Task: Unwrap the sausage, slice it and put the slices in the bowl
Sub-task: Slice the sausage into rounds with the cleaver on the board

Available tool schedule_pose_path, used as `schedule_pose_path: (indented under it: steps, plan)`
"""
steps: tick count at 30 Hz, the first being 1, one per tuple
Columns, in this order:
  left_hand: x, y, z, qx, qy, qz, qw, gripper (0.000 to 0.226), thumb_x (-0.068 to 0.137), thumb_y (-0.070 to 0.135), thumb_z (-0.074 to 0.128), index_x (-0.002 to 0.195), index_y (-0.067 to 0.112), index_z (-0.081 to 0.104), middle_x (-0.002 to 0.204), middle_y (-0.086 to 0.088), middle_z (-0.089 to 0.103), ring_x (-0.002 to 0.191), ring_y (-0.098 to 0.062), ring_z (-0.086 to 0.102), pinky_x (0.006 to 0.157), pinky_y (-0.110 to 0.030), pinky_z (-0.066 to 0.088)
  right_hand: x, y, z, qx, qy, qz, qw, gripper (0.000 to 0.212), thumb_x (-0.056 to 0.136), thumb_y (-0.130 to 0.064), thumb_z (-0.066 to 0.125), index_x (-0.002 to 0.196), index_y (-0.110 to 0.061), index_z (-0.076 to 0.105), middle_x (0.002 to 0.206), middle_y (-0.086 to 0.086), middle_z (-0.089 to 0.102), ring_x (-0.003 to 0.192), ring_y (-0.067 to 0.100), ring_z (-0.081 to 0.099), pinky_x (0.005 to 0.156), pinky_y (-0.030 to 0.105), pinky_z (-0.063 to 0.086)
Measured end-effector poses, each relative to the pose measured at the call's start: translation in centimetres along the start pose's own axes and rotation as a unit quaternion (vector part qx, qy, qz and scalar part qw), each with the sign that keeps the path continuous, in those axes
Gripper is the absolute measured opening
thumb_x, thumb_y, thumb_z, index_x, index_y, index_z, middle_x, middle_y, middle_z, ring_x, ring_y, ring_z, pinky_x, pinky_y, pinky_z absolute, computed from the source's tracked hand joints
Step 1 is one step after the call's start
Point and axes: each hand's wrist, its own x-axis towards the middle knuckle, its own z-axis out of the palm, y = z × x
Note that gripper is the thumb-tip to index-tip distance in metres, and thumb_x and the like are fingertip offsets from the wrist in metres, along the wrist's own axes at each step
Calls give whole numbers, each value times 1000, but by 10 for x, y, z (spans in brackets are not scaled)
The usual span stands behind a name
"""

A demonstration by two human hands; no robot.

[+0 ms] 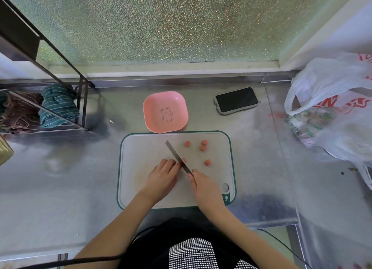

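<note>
The white cutting board [141, 147] w/ green edge lay on the steel tabletop [60, 178], near the centre. The left hand [162, 177] rested on the board, fingers [168, 164] curled closed over the sausage stub – the stub itself was mostly hidden, only a bit of pink showing at the blade by the fingertips. The right hand [205, 185] was wrapped closed round the knife's handle, which was hidden inside the grip; the knife [177, 157] blade ran diagonally from the hand up-left, its edge down on the board right beside the left fingertips.

Four cut slices [187, 143] lay loose on the board to the right of the blade: one near the far edge, two touching or nearly so a bit further right, one nearer, approx. level w/ the left knuckles.

The pink bowl [155, 103] – squarish, bear drawing inside – sat just beyond the board's far edge, w/ no slices in it. A phone [236, 100] lay face-up to the right of the bowl. At far right sat a plastic bag [332, 99] w/ red print. At left, a black wire rack [80, 99] held folded cloths [58, 105].
</note>
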Motion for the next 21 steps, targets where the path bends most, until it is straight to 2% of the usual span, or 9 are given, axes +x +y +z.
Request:
schedule_pose_path:
  steps: [3, 7, 10, 16, 21]
  plan:
    - [0, -1, 1, 5, 4, 1, 1000, 48, 66, 7, 73, 108, 11, 49, 95, -10, 64, 87, -22, 45, 63, -33, 56, 0, -1, 0, -18, -10, 3, 1000, 38, 99, -39, 29, 109, -12, 54, 97, 15, 68, 88, 31, 64, 76, 41, 48]
    - [0, -2, 3, 11, 2, -1, 1000, 31, 76, 12, 52, 107, 11, 49, 96, -11, 65, 89, -22, 43, 64, -33, 57, 3, -2, -1, -47, -32, 7, 998, 38, 100, -39, 27, 111, -12, 52, 102, 14, 67, 91, 31, 64, 75, 40, 46]
    - [1, -2, 2, 6, 0, -13, 1000, 32, 78, 16, 41, 109, 12, 47, 96, -11, 65, 88, -22, 44, 62, -33, 57, 6, -4, -3, -54, -45, 7, 997, 38, 100, -38, 26, 114, -13, 51, 106, 13, 66, 95, 30, 63, 77, 39, 45]
    - [1, -2, 2, -3, 6, -23, 1000, 31, 78, 15, 40, 108, 13, 48, 95, -10, 65, 87, -22, 44, 60, -32, 56, 9, -5, -6, -29, -33, 17, 999, 38, 100, -37, 28, 111, -10, 53, 101, 15, 67, 92, 31, 62, 76, 39, 44]
    - [0, -1, 2, -2, 19, -17, 1000, 27, 80, 17, 42, 106, 15, 49, 94, -10, 64, 89, -21, 44, 64, -30, 56, 5, 10, -14, 28, 21, 91, 995, 38, 100, -38, 28, 108, -12, 55, 96, 13, 67, 90, 33, 62, 77, 41, 49]
